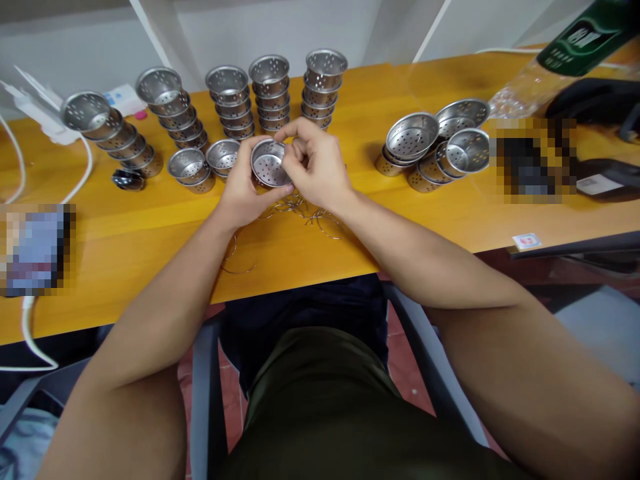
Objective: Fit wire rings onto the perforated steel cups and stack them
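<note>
A small perforated metal cup (pixel 271 167) is between my two hands over the orange table, its opening facing up. My left hand (pixel 243 190) wraps round its left side, thumb along the near side. At the cup's right rim, the fingers of my right hand (pixel 316 163) are curled and pinched; whatever they hold, if anything, is hidden. Thin loose wire pieces (pixel 300 208) lie on the table just below and right of the cup. Close by on the left stand more perforated cups, one (pixel 223 157) beside my left fingers and a nested pair (pixel 190 170) further left.
Several tall stacks of perforated cups (pixel 227 93) line the back. More nested cups (pixel 413 137) stand at right, near a plastic bottle (pixel 565 60) with a green label. White cables (pixel 90 167), a black shiny object (pixel 128 180) and a phone-like blurred object (pixel 37 250) are at left.
</note>
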{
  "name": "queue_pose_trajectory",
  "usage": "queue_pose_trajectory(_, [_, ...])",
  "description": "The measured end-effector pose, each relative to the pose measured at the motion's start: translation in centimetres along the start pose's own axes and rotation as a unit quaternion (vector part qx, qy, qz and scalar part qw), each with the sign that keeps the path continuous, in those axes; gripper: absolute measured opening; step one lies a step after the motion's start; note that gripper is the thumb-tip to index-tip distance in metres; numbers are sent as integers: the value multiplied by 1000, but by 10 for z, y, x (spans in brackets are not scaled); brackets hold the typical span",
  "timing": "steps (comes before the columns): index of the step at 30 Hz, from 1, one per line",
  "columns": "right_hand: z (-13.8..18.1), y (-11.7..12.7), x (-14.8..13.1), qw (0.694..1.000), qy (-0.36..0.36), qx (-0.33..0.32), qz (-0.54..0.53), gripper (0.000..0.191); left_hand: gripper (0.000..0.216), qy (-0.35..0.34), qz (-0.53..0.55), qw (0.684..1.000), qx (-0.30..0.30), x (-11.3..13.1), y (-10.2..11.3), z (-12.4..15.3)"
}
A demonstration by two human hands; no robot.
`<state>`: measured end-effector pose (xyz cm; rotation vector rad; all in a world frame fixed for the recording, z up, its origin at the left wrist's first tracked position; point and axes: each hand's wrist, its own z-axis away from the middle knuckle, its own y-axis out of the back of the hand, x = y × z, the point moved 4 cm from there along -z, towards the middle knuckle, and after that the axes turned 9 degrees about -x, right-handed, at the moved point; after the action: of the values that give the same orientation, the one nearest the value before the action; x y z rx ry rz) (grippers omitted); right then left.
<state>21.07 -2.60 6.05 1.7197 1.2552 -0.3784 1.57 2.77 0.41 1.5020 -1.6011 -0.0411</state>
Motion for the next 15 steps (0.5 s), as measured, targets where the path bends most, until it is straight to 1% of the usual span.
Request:
queue_pose_trajectory(4, [1, 6, -4, 1000, 5, -5, -13, 16, 124, 29, -1, 999, 32, -4, 4, 0])
queue_pose_trajectory(6, [0, 7, -2, 999, 18, -27, -20, 15, 125, 44, -9, 998, 45, -4, 7, 0])
queue_pose_trajectory(9, [-2, 5, 4, 997, 35, -57, -43, 18, 120, 53, -19, 996, 64, -2, 12, 0])
queue_pose_trajectory(13, [-5, 7, 10, 997, 30, -32, -66, 34, 121, 62, -12, 996, 68, 0, 13, -1])
queue_pose_trajectory(15, [-5, 9, 11, 998, 20, -24, -61, 36, 123, 57, -6, 996, 61, 0, 10, -1])
